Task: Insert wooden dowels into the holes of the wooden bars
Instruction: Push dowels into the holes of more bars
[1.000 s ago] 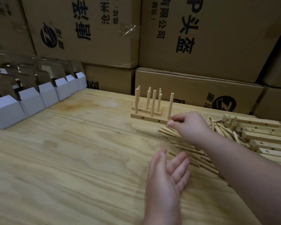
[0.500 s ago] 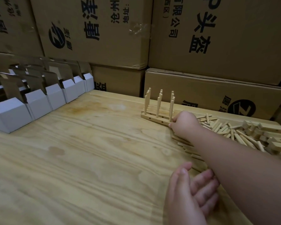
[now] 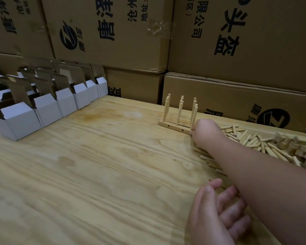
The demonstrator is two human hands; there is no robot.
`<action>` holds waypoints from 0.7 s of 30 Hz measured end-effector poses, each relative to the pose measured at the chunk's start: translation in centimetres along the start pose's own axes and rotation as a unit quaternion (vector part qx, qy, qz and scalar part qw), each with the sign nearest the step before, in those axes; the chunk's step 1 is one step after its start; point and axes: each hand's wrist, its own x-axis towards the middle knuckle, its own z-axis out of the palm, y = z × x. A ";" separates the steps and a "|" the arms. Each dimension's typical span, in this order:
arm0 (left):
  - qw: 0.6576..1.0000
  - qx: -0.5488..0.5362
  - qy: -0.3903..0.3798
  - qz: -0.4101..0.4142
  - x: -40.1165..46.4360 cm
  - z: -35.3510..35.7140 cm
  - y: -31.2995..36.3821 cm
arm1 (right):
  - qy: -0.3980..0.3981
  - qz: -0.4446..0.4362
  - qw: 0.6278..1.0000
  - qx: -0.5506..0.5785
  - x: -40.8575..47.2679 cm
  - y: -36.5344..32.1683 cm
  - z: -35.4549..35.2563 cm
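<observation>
My right hand reaches to the near bar of the finished set, toward the far right of the desk; its fingertips pinch that bar's right end. The bar lies flat against further bars behind it, each carrying upright dowels in three files. My left hand hovers palm-up over the near right edge, fingers loosely curled, holding nothing. Loose dowels lie heaped just right of the set, with unfilled bars beyond them at the right edge. Judgement: the pieces are light, stiff and dry, unlikely to slip; the bars are best gripped by their ends, the dowels at mid-length, and the upright dowels could lever loose if knocked sideways. My right forearm covers part of the heap; how many bars stand in the set cannot be told. White cartons line the far left edge.
</observation>
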 end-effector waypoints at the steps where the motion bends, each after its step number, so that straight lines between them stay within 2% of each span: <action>1: 1.000 0.003 0.001 -0.006 0.1 0.0 0.1 | 0.000 -0.001 1.000 -0.001 0.1 0.0 0.1; 7: 1.000 -0.007 -0.010 -0.014 0.8 -0.2 0.6 | 0.006 -0.001 1.000 0.006 0.6 0.0 0.1; 12: 0.996 -0.002 -0.063 0.055 0.6 -0.2 -1.0 | 0.030 -0.025 0.998 0.042 -2.3 0.7 -2.2; 16: 0.990 -0.011 -0.064 0.124 0.1 0.2 -3.4 | 0.102 -0.049 0.980 0.161 -8.9 3.0 -5.3; 21: 0.972 0.032 -0.054 0.227 -0.3 0.6 -4.6 | 0.156 -0.041 0.944 0.289 -22.6 9.3 -6.6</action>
